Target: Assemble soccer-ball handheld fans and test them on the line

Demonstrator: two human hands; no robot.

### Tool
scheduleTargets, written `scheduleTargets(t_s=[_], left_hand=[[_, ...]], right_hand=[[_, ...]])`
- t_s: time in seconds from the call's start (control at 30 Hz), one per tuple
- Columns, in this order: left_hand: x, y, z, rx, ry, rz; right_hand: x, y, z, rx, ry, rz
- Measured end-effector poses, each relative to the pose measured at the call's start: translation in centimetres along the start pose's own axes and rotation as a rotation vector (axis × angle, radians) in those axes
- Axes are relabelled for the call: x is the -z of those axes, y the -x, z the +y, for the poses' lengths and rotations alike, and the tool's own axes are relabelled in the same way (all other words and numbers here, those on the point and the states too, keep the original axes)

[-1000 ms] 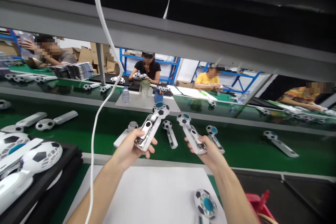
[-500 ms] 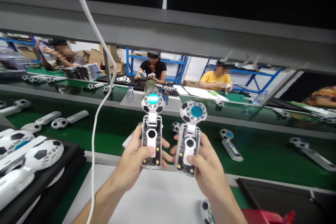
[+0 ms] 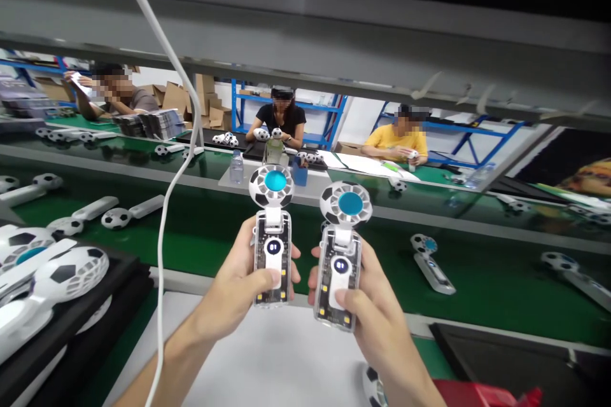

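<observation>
Wearer's hands: two were counted, left hand (image 3: 236, 289) and right hand (image 3: 375, 299). Football-headed fans (image 3: 273, 219): two were held, one apiece. Lit displays (image 3: 273, 247): two. Loose fans (image 3: 434, 273) right of the hands on the near green belt (image 3: 501, 286): two were visible. White cable (image 3: 161, 261): one hung. Co-workers (image 3: 290, 119): four, one cut off.

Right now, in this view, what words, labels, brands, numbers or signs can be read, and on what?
"01" (first digit slightly unclear): display of the ball-headed device in the left hand.
"01" (likewise): display of the matching device in the right hand.
Too small or blurred: any print on the stacked sheets.
No brand is readable.
</observation>
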State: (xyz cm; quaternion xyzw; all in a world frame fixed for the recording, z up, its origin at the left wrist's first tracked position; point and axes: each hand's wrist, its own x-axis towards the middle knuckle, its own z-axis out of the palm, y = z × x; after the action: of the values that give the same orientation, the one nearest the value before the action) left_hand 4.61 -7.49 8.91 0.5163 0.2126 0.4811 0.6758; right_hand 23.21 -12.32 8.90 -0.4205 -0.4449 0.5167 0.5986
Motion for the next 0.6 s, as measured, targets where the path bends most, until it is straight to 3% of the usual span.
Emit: scheduleTargets(t_s=[0.27, 0.6], left_hand=[[-0.3, 0.1, 0.3, 0.089, 0.049, -0.087], [-0.8, 0.2, 0.0, 0.117, 0.110, -0.089]], right_hand=[[0.7, 0.1, 0.0, 0.019, 0.045, -0.119], [1.2, -0.4, 0.7, 0.025, 0.049, -0.064]])
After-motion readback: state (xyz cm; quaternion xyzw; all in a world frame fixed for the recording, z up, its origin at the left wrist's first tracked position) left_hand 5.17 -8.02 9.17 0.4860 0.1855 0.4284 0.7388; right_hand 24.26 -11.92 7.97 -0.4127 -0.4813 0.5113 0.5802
